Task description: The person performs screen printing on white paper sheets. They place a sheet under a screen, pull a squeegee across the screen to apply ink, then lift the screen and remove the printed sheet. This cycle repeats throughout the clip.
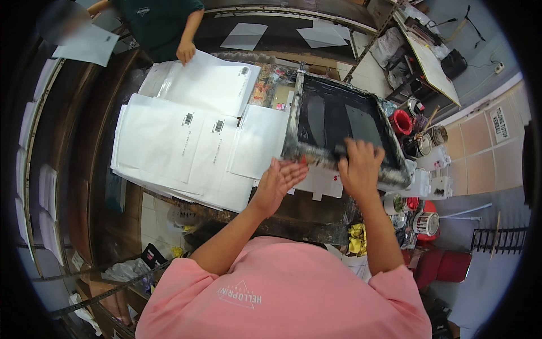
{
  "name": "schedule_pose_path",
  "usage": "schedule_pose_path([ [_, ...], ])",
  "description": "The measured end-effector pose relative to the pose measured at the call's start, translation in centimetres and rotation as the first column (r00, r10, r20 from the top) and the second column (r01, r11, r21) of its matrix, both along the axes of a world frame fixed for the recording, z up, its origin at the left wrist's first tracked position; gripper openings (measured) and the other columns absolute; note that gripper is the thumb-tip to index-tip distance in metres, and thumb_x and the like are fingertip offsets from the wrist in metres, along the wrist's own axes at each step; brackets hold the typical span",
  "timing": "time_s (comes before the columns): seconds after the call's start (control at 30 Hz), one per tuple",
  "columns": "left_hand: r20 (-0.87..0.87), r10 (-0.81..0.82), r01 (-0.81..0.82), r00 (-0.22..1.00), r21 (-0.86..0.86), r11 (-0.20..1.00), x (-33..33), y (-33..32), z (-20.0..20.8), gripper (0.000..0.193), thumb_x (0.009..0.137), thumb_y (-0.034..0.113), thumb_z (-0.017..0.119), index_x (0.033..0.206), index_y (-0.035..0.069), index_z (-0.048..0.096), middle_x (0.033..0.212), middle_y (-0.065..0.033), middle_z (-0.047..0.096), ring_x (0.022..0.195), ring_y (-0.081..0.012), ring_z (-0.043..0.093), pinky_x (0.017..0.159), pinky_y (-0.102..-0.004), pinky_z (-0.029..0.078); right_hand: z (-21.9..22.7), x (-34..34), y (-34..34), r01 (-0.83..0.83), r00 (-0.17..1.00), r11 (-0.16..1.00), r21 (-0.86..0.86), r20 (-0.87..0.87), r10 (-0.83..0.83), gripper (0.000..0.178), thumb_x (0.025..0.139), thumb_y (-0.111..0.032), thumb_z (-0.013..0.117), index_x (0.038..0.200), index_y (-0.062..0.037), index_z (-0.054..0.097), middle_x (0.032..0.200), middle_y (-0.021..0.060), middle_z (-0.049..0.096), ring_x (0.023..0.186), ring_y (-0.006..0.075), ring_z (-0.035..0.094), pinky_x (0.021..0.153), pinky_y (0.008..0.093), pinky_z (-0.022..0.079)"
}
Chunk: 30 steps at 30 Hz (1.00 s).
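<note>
A screen-printing frame (400,164) with ink-smeared edges and a dark mesh lies on the worktable, right of centre. My right hand (360,168) is at its near side, fingers curled around a dark squeegee (340,150) that the hand mostly hides. My left hand (280,182) is held palm up with fingers stretched out, empty, beside the frame's near left corner. White card (320,182) shows under the frame's near edge. Left of the frame lie stacked white printed sheets (155,138), the closest ones just beyond my left hand.
Across the table a co-worker's hand (186,52) touches a white sheet (212,85). Right of the frame stand a red container (401,121), paint cans (437,134) and a white tub (426,224). A yellow crumpled cloth (357,239) sits at the near edge. Shelving (84,141) runs along the left.
</note>
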<state>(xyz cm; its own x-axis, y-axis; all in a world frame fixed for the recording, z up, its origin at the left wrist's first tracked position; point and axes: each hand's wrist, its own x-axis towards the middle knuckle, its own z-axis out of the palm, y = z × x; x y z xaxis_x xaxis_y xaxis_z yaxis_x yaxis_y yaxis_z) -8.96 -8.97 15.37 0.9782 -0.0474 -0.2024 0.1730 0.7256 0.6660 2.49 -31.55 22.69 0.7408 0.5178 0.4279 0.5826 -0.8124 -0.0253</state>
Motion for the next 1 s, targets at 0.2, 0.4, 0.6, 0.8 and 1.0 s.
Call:
schedule_pose_path([
  [0.2, 0.336, -0.177, -0.074, 0.925, 0.616, 0.785, 4.0, 0.2, 2.6, 0.096, 0.106, 0.069, 0.049, 0.170, 0.003, 0.022, 0.170, -0.0291, 0.034, 0.159, -0.0472, 0.030, 0.130, -0.0563, 0.027, 5.5, 6.6, 1.8, 0.029, 0.975, 0.995, 0.099, 0.218, -0.050, 0.042, 0.094, -0.047, 0.074, 0.105, -0.0070, 0.072, 0.090, 0.0082, 0.065, 0.093, 0.0293, 0.060, 0.095, 0.0492, 0.036],
  [0.4, -0.278, 0.107, 0.298, 0.955, 0.874, -0.383, -1.8, 4.1, -11.5, 0.107, 0.099, 0.082, 0.044, 0.173, 0.008, 0.024, 0.177, -0.0344, 0.009, 0.165, -0.0509, -0.005, 0.124, -0.0741, -0.011, 7.8, 8.5, 2.2, 0.023, 0.976, 0.992, 0.123, 0.214, -0.050, 0.041, 0.093, -0.046, 0.077, 0.099, -0.0063, 0.073, 0.088, 0.0080, 0.067, 0.090, 0.0293, 0.062, 0.095, 0.0473, 0.038],
  [0.6, -0.178, 0.169, 0.243, 0.969, 0.797, -0.553, -5.2, 5.5, -17.2, 0.111, 0.099, 0.084, 0.040, 0.171, 0.002, 0.026, 0.177, -0.0324, 0.010, 0.166, -0.0468, -0.002, 0.121, -0.0787, -0.013, 9.9, 10.7, 2.6, 0.023, 0.980, 0.988, 0.151, 0.190, -0.052, 0.041, 0.095, -0.046, 0.076, 0.098, -0.0056, 0.072, 0.086, 0.0091, 0.068, 0.087, 0.0305, 0.063, 0.094, 0.0478, 0.038],
  [0.8, 0.000, 0.136, 0.072, 0.991, 0.849, -0.524, -3.1, 4.3, -13.5, 0.101, 0.096, 0.069, 0.064, 0.163, -0.003, 0.041, 0.168, -0.0272, 0.040, 0.159, -0.0423, 0.027, 0.124, -0.0721, 0.010, 10.6, 11.5, 3.3, 0.024, 0.981, 0.990, 0.138, 0.189, -0.050, 0.043, 0.097, -0.048, 0.073, 0.093, -0.0054, 0.070, 0.083, 0.0106, 0.065, 0.084, 0.0317, 0.063, 0.092, 0.0475, 0.039],
  [1.0, 0.545, 0.064, -0.479, 0.836, 0.781, -0.402, 8.9, 7.1, -5.2, 0.076, 0.088, 0.028, 0.088, 0.150, -0.003, 0.057, 0.143, -0.0243, 0.067, 0.103, -0.0369, 0.071, 0.090, -0.0445, 0.058, 11.1, 13.1, 2.8, 0.019, 0.979, 0.992, 0.125, 0.198, -0.043, 0.046, 0.100, -0.050, 0.070, 0.093, -0.0038, 0.072, 0.089, 0.0130, 0.071, 0.092, 0.0330, 0.068, 0.092, 0.0470, 0.039],
])
